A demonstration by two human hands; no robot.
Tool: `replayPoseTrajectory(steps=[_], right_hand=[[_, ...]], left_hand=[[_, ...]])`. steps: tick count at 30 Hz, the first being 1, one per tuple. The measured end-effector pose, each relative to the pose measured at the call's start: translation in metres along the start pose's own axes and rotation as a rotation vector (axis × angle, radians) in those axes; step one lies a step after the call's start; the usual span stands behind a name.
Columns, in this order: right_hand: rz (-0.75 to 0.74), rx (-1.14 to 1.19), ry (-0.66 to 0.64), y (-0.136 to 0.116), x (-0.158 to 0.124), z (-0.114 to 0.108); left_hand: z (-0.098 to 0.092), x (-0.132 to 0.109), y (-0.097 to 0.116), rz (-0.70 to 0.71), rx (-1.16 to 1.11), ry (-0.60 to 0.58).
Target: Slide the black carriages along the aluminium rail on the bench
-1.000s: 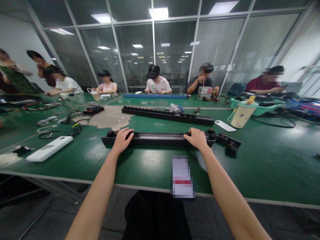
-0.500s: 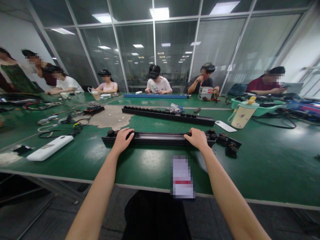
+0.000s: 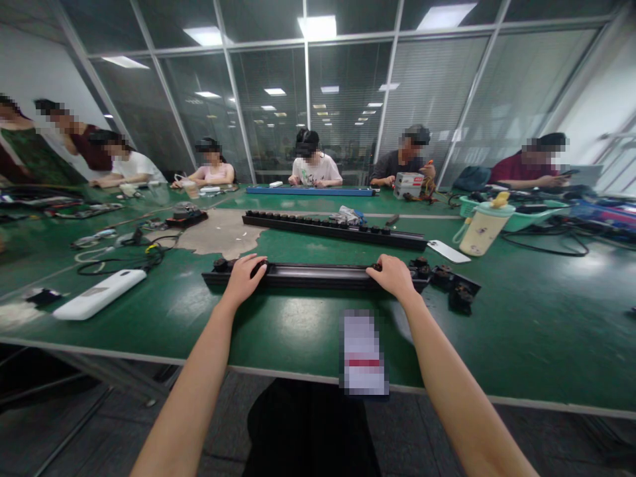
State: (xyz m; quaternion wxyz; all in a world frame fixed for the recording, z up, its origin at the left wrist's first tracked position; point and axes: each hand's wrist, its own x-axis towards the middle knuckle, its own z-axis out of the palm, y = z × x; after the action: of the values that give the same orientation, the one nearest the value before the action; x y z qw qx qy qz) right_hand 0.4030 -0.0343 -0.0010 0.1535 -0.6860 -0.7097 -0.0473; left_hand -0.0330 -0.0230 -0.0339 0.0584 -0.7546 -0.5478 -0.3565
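A long black metal rail (image 3: 318, 273), open along its top like the housing of a rack power strip, lies crosswise on the green table before me. My left hand (image 3: 243, 281) is closed over its left part, with a small black block (image 3: 259, 267) at the fingers. Toward the right end my right hand (image 3: 394, 275) grips the rail in the same way, at another black block (image 3: 376, 267). Between the hands the channel holds no blocks. More black blocks (image 3: 420, 267) sit at the right end, and loose ones (image 3: 463, 297) lie on the table beside it.
Behind lies a second black rail (image 3: 332, 230) filled with blocks. A white phone (image 3: 448, 250), a cream bottle (image 3: 484, 228) and a green basket (image 3: 539, 215) stand right. At left are a white power bank (image 3: 99, 295) and cables (image 3: 119, 265). Several people sit across the table.
My hands and the rail stay practically still. Across the table, the person behind the grey box has lowered a hand from the face.
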Motion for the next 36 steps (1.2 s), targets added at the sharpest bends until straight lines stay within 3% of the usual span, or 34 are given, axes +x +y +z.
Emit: replayPoseTrajectory(steps=[36], right_hand=[[0.011,-0.032,0.001,-0.0008,-0.0018,-0.0015]], left_hand=[[-0.0009,0.0002,0.0013,-0.012,-0.004,-0.006]])
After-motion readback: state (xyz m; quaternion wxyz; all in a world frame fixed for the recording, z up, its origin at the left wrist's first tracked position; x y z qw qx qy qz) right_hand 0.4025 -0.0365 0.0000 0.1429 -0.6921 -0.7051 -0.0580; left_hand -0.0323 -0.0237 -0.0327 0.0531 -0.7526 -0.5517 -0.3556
